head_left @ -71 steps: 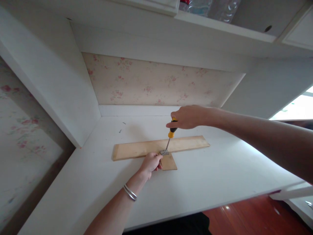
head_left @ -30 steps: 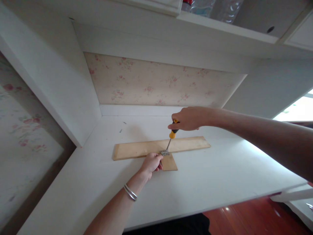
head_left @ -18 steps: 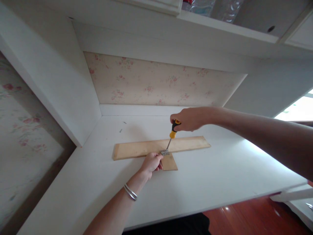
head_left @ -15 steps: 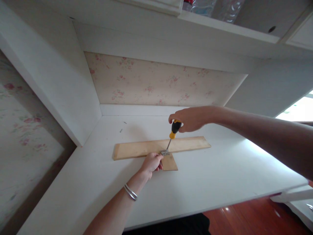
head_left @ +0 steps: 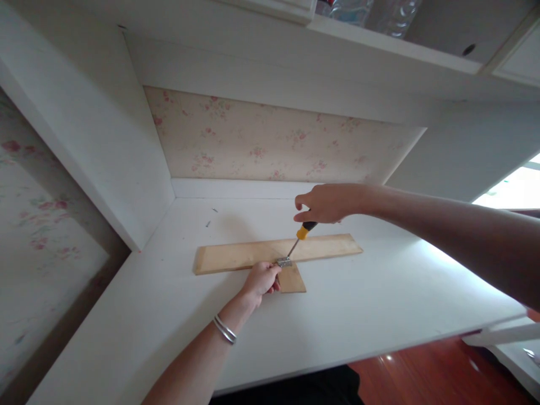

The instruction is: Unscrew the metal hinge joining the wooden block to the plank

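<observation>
A metal hinge (head_left: 284, 262) lies over the joint between a long wooden board (head_left: 236, 256) and a small wooden board (head_left: 292, 279), which together form a T. My left hand (head_left: 262, 278) is closed at the hinge's left end, thumb by the metal and fingers curled at the small board's edge. Above, my right hand (head_left: 327, 203) holds a yellow and black screwdriver (head_left: 302, 232) by its handle, with thumb and forefinger slightly apart. The screwdriver leans to the right, its tip down at the hinge. Whether a screw sits under the tip is too small to tell.
Two small screws (head_left: 208, 224) lie on the white countertop (head_left: 358, 315) behind the long board. A white side panel (head_left: 97, 129) stands at the left. Overhead, a cabinet shelf (head_left: 396, 50) holds clear plastic bottles (head_left: 350, 11).
The screwdriver has tipped further to the right at its handle end. My right hand has shifted slightly right and its fingers have changed position on the handle. My left hand stays in place.
</observation>
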`<state>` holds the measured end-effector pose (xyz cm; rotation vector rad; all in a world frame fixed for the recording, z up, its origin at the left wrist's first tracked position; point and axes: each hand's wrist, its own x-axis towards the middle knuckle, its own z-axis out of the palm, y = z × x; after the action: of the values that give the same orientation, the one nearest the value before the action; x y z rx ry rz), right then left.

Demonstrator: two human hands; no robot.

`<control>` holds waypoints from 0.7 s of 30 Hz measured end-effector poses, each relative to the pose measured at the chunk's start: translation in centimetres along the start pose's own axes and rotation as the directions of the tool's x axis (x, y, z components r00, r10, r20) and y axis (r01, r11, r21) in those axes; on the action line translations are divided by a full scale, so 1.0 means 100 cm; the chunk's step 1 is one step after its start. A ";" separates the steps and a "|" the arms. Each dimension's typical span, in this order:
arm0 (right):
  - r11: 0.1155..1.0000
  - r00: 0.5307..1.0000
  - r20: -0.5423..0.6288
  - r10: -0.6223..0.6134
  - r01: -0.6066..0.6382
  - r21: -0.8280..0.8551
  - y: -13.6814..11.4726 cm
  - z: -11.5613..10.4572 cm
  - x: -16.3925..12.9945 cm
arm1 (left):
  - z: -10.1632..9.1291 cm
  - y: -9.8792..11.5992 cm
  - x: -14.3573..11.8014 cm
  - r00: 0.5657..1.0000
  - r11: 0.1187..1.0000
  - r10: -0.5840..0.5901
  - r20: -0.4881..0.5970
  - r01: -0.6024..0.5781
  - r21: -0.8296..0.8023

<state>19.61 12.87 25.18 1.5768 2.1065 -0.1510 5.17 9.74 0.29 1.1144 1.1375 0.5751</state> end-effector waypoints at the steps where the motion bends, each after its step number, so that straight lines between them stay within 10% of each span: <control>1: 0.999 0.999 -0.007 -0.033 0.033 -0.002 0.001 0.001 0.000 | 0.000 -0.001 0.001 1.000 1.000 0.005 0.002 -0.005 0.000; 6: 0.971 0.960 -0.150 -0.238 0.236 -0.034 0.008 0.004 0.004 | 0.000 -0.002 0.002 1.000 1.000 0.008 -0.003 -0.008 0.021; 21: 0.992 0.981 -0.160 -0.113 0.103 -0.071 0.003 0.008 0.010 | 0.000 -0.002 0.002 1.000 1.000 0.000 -0.006 0.000 0.006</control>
<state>19.90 13.51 24.15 1.4835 2.3015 0.0087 5.23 9.83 -0.03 1.1182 1.1456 0.5756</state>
